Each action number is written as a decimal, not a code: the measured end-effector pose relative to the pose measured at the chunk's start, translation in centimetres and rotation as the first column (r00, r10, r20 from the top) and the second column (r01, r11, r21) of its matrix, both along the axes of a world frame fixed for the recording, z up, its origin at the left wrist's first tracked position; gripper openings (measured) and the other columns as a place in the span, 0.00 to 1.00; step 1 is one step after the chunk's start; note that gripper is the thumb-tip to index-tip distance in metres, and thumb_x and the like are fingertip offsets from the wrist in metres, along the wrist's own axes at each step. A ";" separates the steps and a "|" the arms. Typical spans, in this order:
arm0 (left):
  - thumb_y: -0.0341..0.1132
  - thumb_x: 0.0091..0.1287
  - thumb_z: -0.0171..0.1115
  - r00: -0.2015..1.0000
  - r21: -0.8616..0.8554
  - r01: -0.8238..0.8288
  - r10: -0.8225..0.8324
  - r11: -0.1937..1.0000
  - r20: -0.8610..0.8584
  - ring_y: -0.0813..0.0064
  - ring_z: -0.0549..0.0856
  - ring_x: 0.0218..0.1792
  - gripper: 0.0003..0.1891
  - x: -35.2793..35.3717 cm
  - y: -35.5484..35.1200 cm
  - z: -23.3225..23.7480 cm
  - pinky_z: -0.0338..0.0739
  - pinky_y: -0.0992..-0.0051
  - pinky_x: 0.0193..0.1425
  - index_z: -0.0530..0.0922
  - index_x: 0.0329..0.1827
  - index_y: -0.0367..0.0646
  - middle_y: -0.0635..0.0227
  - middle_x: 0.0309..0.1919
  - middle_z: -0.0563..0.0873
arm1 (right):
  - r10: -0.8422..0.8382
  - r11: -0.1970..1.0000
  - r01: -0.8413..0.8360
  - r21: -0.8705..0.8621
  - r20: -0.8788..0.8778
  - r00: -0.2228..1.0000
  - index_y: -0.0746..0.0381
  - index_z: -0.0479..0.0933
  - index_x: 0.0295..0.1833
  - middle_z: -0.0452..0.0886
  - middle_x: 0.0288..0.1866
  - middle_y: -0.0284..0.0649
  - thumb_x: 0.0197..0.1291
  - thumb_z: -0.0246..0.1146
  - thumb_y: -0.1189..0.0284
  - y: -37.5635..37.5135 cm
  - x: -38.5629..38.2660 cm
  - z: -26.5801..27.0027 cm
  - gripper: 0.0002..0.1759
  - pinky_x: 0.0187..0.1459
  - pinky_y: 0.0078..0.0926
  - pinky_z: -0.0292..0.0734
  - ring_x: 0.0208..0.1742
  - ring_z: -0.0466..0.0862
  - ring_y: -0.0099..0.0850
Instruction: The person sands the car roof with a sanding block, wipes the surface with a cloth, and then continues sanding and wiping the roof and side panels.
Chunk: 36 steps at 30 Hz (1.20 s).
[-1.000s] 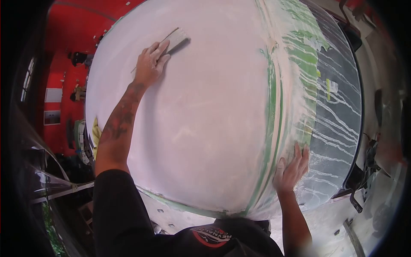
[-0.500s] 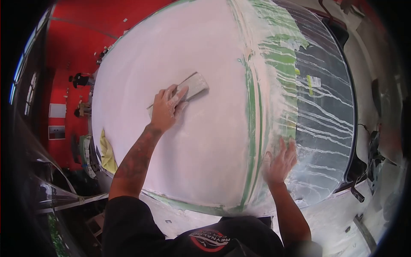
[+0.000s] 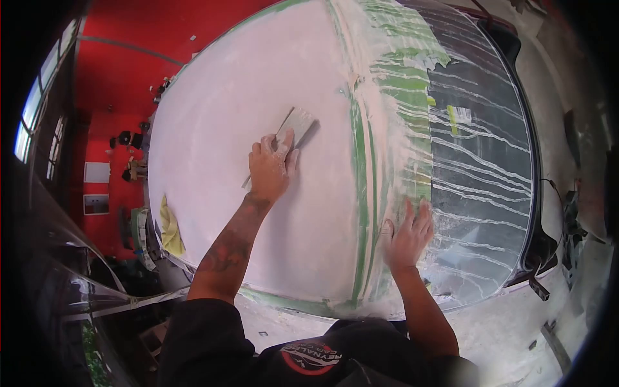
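My left hand (image 3: 269, 169) is wrapped over a long grey sanding block (image 3: 299, 126), whose flat side rests on the pale, primer-coated car roof (image 3: 213, 129). The block lies diagonally, its far end pointing up and right. My fingers hide its middle. White dust coats my fingertips. My right hand (image 3: 409, 237) lies with fingers spread near the dusty green masking tape (image 3: 403, 106) that borders the windshield; nothing is in it. White drips run across the dark windshield glass (image 3: 480, 168).
A yellow cloth (image 3: 170, 227) lies on the roof's left edge. Green tape strips (image 3: 358, 213) line the panel's right side. A black wiper or trim part (image 3: 540, 248) juts out at the right. Pictures hang on the red wall (image 3: 122, 71) at left.
The sanding block has turned a little steeper, and my left hand has shifted slightly right in view. The whole view has also shifted somewhat. My right hand stays beside the tape.
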State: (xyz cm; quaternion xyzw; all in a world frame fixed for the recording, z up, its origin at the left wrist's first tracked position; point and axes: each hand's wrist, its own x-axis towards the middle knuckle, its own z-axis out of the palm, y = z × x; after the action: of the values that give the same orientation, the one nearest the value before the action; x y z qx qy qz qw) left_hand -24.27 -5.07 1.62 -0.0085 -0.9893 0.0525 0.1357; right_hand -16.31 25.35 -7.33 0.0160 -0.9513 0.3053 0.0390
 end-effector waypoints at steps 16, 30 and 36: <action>0.39 0.62 0.69 1.000 0.098 -0.030 0.030 0.995 -0.002 0.55 0.78 0.44 0.25 4.9 5.7 -0.2 0.74 0.58 0.48 0.80 0.65 0.53 0.53 0.45 0.77 | -0.002 1.000 0.002 -0.015 -0.028 1.000 0.59 0.68 0.72 0.63 0.74 0.57 0.57 0.64 0.60 0.0 0.1 0.0 0.37 0.71 0.56 0.52 0.76 0.61 0.54; 0.39 0.62 0.70 0.996 0.148 0.012 -0.024 0.989 0.083 0.58 0.75 0.47 0.29 16.8 11.2 -1.3 0.68 0.58 0.53 0.77 0.69 0.56 0.54 0.51 0.76 | -0.004 1.000 0.006 0.026 -0.050 0.999 0.58 0.66 0.73 0.64 0.73 0.56 0.60 0.64 0.59 -0.1 0.0 -0.7 0.36 0.71 0.54 0.54 0.75 0.61 0.54; 0.44 0.67 0.65 0.975 0.063 -0.165 0.172 0.984 -0.142 0.55 0.77 0.46 0.22 0.7 -2.9 -0.1 0.74 0.58 0.50 0.81 0.64 0.49 0.55 0.44 0.79 | -0.025 0.998 0.028 0.062 -0.057 0.998 0.55 0.66 0.74 0.64 0.73 0.55 0.61 0.63 0.58 -0.2 -0.2 -0.9 0.36 0.70 0.53 0.55 0.75 0.63 0.54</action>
State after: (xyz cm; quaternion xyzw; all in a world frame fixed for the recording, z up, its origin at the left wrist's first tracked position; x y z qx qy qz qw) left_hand -23.62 -8.00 1.51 0.0829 -0.9748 0.0394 0.2034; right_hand -16.55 25.12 -8.22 0.0132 -0.9591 0.2742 0.0691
